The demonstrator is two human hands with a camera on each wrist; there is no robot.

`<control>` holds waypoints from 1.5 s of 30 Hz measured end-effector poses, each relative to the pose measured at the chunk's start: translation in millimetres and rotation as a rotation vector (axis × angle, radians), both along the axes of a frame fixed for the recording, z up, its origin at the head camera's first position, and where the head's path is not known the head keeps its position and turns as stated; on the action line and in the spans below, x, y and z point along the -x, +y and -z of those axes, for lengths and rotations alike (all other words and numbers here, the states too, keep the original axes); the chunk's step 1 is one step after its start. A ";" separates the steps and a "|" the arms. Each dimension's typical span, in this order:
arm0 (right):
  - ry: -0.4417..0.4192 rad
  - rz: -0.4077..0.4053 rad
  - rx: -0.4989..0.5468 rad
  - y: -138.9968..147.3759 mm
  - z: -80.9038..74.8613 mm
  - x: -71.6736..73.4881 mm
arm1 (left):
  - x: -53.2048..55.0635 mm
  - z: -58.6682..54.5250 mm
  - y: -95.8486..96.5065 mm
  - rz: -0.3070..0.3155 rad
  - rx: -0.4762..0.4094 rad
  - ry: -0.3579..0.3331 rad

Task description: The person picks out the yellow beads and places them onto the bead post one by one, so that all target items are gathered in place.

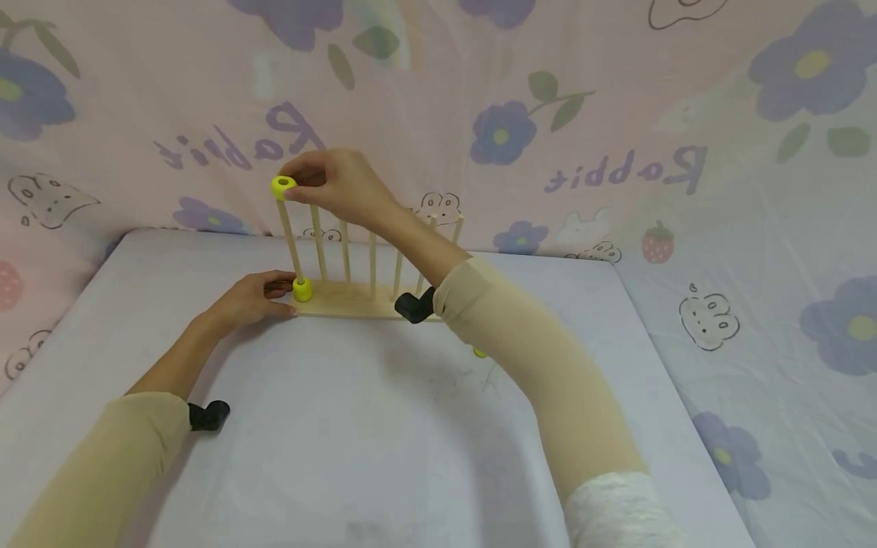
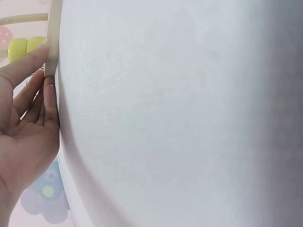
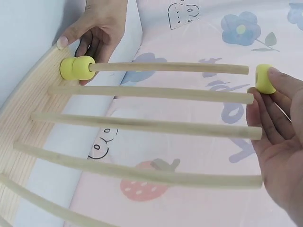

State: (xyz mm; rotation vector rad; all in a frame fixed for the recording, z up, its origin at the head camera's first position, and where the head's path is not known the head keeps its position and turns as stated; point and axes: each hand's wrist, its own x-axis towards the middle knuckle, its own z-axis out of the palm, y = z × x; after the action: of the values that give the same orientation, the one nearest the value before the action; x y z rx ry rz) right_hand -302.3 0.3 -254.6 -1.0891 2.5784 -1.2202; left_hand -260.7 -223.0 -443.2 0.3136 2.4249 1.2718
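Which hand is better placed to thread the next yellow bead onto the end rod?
Right, I'd judge: the right hand pinches a yellow bead just off the tip of the end rod, while the left hand is down gripping the wooden base.

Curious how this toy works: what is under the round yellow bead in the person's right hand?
Below the round yellow bead, apart from it, stands a pale wooden rod, with two yellow beads around its foot. The stretch inside them cannot be seen.
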 end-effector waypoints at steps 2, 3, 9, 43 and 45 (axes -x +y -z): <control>0.004 0.000 -0.023 -2.7 -0.5 -0.3 | 0.7 0.2 -0.2 0.004 0.002 0.000; 0.014 -0.003 -0.033 -3.7 -0.3 -0.4 | 0.9 0.2 -0.2 0.005 0.003 0.000; 0.021 -0.012 -0.082 -7.3 1.8 -0.1 | 2.5 0.6 0.1 0.004 0.013 -0.001; -0.007 -0.014 -0.170 -9.2 7.0 4.4 | 4.9 4.1 -0.6 -0.003 0.021 -0.014; -0.003 -0.002 -0.166 -9.0 6.8 4.1 | 4.5 4.1 -0.5 -0.003 0.021 -0.010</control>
State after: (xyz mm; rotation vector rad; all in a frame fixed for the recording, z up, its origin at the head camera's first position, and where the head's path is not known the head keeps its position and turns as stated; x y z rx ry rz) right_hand -306.4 -8.7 -261.4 -1.0545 2.6197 -0.9858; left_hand -265.3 -223.4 -447.2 0.2977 2.4299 1.2453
